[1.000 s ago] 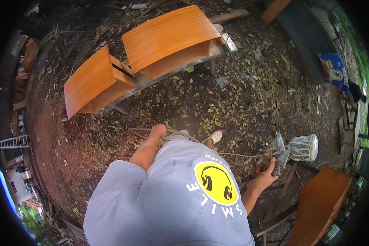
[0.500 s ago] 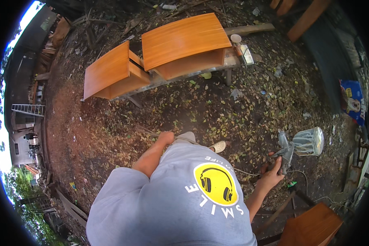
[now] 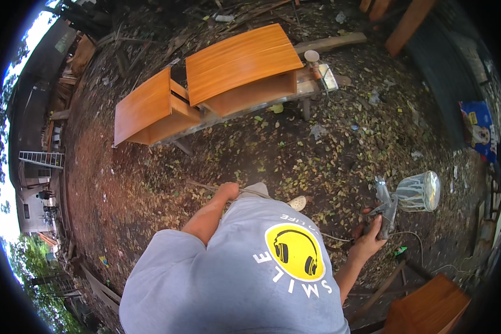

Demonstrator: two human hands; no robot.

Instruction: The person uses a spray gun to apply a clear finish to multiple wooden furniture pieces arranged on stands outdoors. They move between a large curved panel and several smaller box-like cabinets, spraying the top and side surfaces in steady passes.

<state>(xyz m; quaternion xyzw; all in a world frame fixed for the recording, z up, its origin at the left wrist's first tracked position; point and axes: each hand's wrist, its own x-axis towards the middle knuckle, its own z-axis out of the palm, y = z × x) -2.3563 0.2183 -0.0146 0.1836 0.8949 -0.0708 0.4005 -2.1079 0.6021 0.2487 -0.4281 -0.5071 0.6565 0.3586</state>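
Observation:
My right hand (image 3: 367, 240) is wrapped round the handle of a grey spray gun (image 3: 386, 209). A paint-streaked metal cup (image 3: 418, 191) is fixed to the gun and points off to the right. Closed round a thin hose (image 3: 256, 193), my left hand (image 3: 227, 191) is in front of my waist. The hose runs on behind my shirt toward the gun. Beyond my hands, a large orange-brown wooden cabinet (image 3: 242, 68) and a smaller one (image 3: 143, 104) lie side by side on a low bench (image 3: 228, 114), apart from the gun.
Leaf-strewn ground (image 3: 250, 145) lies between me and the bench. A small pale cup (image 3: 312, 56) stands at the bench's right end. Another orange-brown wooden piece (image 3: 426, 306) is at the lower right, near a trailing cable (image 3: 420, 245). A ladder (image 3: 41, 159) shows at far left.
The view has shifted slightly, so the cabinets sit a little lower and further left. Both hands keep their holds, and the gun has barely moved.

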